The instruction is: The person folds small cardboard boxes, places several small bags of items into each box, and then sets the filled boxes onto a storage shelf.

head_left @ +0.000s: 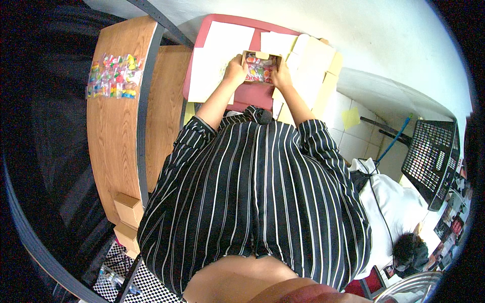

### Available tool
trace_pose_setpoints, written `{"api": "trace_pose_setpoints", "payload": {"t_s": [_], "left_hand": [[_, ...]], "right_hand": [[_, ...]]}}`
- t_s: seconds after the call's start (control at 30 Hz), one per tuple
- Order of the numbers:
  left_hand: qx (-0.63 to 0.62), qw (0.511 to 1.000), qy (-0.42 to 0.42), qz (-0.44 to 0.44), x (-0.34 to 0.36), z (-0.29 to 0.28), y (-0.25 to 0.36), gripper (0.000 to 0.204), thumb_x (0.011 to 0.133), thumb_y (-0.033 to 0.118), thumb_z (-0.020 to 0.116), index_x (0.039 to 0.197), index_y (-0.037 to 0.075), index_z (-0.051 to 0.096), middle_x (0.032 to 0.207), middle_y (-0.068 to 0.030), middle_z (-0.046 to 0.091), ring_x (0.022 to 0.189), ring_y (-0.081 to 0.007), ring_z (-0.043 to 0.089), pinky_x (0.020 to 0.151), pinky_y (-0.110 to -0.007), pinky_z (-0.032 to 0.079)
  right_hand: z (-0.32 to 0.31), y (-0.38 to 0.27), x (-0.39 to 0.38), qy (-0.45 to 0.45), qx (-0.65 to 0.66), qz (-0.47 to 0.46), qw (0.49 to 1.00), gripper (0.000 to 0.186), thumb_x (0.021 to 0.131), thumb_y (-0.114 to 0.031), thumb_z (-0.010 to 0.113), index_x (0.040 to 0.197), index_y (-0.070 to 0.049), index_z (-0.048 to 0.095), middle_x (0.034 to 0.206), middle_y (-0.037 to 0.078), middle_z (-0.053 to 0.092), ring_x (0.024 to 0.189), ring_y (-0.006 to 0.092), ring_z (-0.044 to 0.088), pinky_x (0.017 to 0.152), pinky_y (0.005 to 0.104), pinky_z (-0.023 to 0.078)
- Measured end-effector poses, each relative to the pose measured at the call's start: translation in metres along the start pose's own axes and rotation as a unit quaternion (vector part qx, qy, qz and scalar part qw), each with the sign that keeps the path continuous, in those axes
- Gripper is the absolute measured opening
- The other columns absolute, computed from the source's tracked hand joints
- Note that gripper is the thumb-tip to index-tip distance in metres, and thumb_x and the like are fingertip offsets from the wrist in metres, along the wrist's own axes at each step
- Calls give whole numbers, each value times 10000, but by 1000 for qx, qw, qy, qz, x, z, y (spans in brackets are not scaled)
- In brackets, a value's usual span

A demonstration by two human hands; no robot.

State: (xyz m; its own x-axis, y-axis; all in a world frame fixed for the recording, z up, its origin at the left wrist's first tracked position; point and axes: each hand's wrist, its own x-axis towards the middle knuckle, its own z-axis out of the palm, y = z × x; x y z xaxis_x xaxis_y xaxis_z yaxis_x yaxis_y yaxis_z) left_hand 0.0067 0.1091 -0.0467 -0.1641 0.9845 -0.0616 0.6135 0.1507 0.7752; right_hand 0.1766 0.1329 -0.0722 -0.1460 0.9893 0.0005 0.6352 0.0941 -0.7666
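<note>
Over the red table (247, 96) I hold a small open cardboard box (261, 54) in both hands. Inside it lie clear plastic packets (260, 73) with small red, pink and other coloured pieces; their exact kind is too small to tell. My left hand (235, 70) grips the box's left side, and my right hand (281, 76) is closed around its right side. A white sheet (214, 76) lies on the table beside my left hand. To the right of my right hand are cream-coloured card or paper pieces (308, 60).
On the wood-topped table (113, 136) at left lies a group of clear packets with colourful contents (116, 76). Cardboard boxes (129, 209) stand at its near end. At right are a black plastic basket (429, 156), a yellow sheet (351, 118) and white cloth (391, 202).
</note>
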Motion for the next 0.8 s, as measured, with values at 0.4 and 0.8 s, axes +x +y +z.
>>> {"api": "trace_pose_setpoints", "payload": {"t_s": [0.4,0.8], "left_hand": [[-30,984,-11,177,-11,-14,-1,553,731,31,531,1235,43,305,1188,-203,407,1097,-335,432,929,-385,364],[-177,973,-120,81,-22,-27,3,739,645,58,620,1277,65,237,1259,-192,359,1200,-289,342,992,-374,297]], "right_hand": [[-29,-17,-12,-42,43,-60,996,595,721,-18,514,1273,-59,297,1176,238,414,1084,371,432,916,394,365],[-40,-31,-31,-38,181,-26,982,608,765,-329,595,1232,-14,367,1237,212,382,1174,324,362,936,383,362]]}}
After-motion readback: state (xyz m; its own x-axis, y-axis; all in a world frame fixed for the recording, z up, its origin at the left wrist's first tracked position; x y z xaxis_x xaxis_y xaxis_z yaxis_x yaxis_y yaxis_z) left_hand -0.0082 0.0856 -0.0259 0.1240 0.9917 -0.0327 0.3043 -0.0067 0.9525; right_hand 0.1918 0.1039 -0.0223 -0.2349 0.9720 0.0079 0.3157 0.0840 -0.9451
